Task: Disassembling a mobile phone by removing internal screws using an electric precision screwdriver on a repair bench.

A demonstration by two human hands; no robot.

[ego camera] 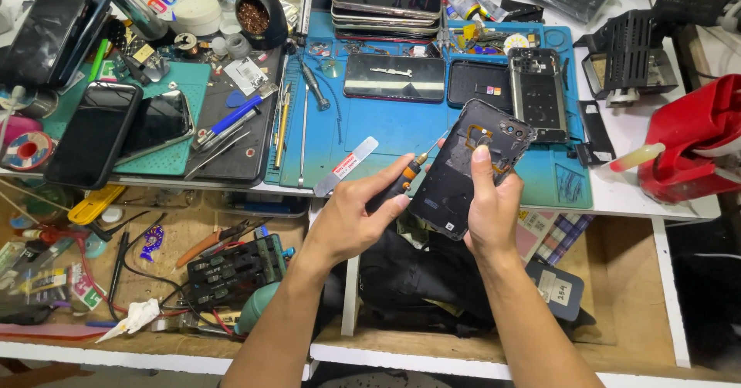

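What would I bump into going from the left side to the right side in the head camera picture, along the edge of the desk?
Black phone → blue pen → flat metal prying tool → left hand with a small screwdriver → opened phone held by the right hand → red tool.

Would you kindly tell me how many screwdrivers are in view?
3: one screwdriver in the left hand, two lying on the blue mat, at and; clutter may hide others.

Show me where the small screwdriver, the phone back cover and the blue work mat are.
screwdriver (401, 181), head view, on its dark handle.
phone back cover (451, 187), head view, on its dark inner face.
blue work mat (386, 125), head view, on a bare part.
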